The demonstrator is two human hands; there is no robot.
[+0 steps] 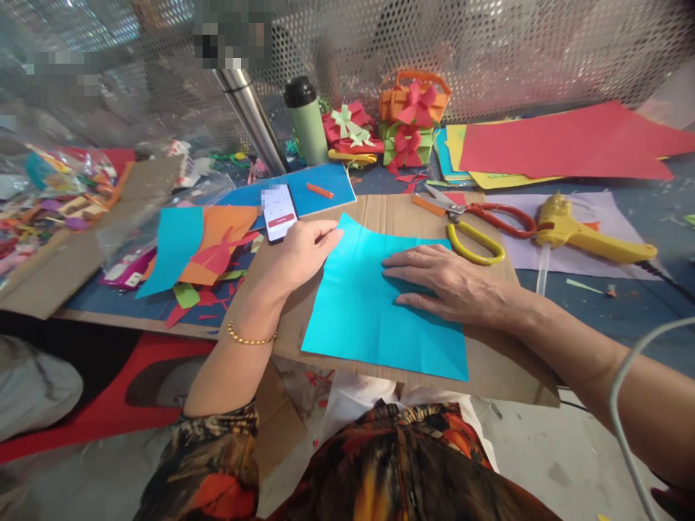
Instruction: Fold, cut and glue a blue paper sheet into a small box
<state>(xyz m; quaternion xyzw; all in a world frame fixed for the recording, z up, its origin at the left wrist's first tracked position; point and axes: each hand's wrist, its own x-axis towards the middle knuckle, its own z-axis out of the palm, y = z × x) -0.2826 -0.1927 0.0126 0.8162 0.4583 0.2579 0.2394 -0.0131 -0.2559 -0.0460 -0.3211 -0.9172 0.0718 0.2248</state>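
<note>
A creased sheet of bright blue paper (358,304) lies on a piece of cardboard (499,362) at the table's front edge. Its upper edge is cut in a curve. My left hand (307,250) pinches the sheet's upper left corner between thumb and fingers. Flat on the right part of the sheet rests my right hand (434,278), fingers stretched toward the left. Just beyond it are scissors (475,224) with one red and one yellow handle, their blades apart. A phone (279,212) with a lit screen lies beside my left hand.
To the right, a yellow glue gun (586,235) lies on lilac paper (602,206). Red sheets (554,141) are stacked behind it. Paper boxes with bows (410,123), a green bottle (307,123) and a steel flask (253,119) stand at the back. Coloured offcuts (203,246) lie left.
</note>
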